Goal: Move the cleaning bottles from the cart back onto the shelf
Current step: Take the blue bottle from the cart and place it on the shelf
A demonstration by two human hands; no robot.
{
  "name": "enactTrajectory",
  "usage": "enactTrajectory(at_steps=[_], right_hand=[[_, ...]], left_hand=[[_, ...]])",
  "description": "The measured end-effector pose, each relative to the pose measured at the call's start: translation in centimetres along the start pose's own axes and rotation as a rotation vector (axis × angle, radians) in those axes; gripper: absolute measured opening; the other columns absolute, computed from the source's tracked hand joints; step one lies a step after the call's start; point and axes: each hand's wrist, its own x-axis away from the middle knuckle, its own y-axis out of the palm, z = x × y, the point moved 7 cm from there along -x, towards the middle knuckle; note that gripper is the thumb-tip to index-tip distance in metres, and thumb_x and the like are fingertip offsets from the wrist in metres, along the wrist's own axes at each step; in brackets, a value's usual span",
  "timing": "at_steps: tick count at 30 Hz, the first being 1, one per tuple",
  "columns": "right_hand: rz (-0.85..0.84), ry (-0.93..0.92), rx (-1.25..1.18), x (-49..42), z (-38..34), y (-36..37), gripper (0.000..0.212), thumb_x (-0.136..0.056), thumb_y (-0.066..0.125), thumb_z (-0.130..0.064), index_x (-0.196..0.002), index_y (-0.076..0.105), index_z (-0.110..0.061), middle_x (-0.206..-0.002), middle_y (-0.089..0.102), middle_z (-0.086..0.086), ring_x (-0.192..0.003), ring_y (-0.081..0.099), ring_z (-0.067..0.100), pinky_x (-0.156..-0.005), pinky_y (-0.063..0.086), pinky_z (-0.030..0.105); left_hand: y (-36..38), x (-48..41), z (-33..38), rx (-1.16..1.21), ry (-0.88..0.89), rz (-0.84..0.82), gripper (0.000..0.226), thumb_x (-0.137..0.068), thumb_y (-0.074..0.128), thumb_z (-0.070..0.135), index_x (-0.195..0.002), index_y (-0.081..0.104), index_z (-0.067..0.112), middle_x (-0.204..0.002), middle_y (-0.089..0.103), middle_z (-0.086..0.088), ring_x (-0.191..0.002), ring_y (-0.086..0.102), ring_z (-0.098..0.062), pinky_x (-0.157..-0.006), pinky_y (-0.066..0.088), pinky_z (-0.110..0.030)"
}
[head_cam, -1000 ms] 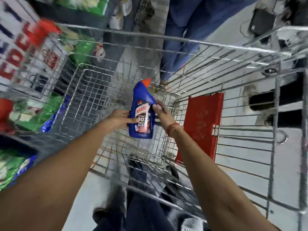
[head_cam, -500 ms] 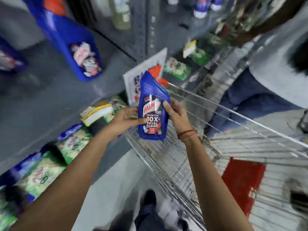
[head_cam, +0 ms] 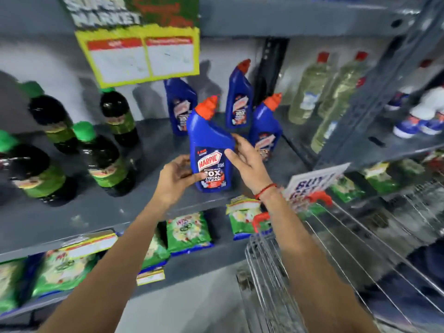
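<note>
A blue Harpic bottle (head_cam: 211, 150) with an orange cap stands upright near the front edge of the grey shelf (head_cam: 149, 203). My left hand (head_cam: 179, 175) grips its lower left side, fingers over the label. My right hand (head_cam: 247, 159) holds its right side, thumb on the label. Three more blue bottles of the same kind stand behind it on the shelf: one at the back left (head_cam: 180, 104), one at the back (head_cam: 239, 97), one to the right (head_cam: 266, 126). The wire cart (head_cam: 312, 272) is at the lower right; I see no bottles inside it.
Dark bottles with green caps (head_cam: 103, 159) stand on the shelf's left part. Pale yellow bottles (head_cam: 310, 90) fill the bay to the right, past a dark upright post (head_cam: 271, 68). A yellow price sign (head_cam: 141, 56) hangs above. Green packets (head_cam: 187, 231) lie on the lower shelf.
Both hands carried the blue bottle up out of the cart and over to the shelf. The view swung from the cart to the shelf front.
</note>
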Motion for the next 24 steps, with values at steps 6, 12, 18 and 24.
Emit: enactTrajectory(at_steps=[6,12,18,24], right_hand=[[-0.041,0.025,-0.013,-1.5,2.0,2.7,0.037,-0.090,0.044,0.005,-0.122,0.039,-0.012,-0.127,0.046,0.005,-0.097,0.056,-0.015,-0.087,0.044,0.005],[-0.035,0.095,-0.021,-1.5,4.5,3.0,0.047,-0.087,0.053,0.002,-0.130,0.038,-0.008,-0.129,0.050,0.005,-0.108,0.055,-0.007,-0.092,0.045,0.010],[-0.120,0.226,0.137,-0.1,9.6,3.9,0.056,-0.079,0.065,-0.002,-0.128,0.041,-0.013,-0.118,0.058,0.004,-0.095,0.058,-0.014,-0.096,0.048,0.016],[-0.100,0.242,0.178,-1.7,9.9,3.7,0.048,-0.078,0.068,-0.005,-0.120,0.047,-0.010,-0.112,0.061,0.004,-0.093,0.061,-0.006,-0.082,0.051,0.009]], left_hand=[[-2.4,-0.4,-2.1,-0.019,-0.015,0.117,0.048,-0.069,0.069,-0.009,-0.111,0.052,0.007,-0.078,0.070,0.019,-0.068,0.065,0.011,-0.067,0.054,-0.009],[-2.7,-0.3,-3.7,-0.048,-0.019,0.136,0.050,-0.073,0.069,-0.002,-0.119,0.049,0.003,-0.100,0.067,-0.005,-0.078,0.065,0.010,-0.074,0.054,-0.011],[-2.8,0.0,-5.8,-0.477,-0.031,0.037,0.041,-0.071,0.076,0.025,-0.108,0.062,0.014,-0.110,0.069,-0.001,-0.100,0.061,-0.008,-0.087,0.045,-0.025],[-3.4,-1.4,-5.6,-0.548,-0.027,0.006,0.051,-0.067,0.066,0.048,-0.109,0.061,0.020,-0.112,0.069,-0.002,-0.105,0.060,-0.023,-0.089,0.046,-0.033]])
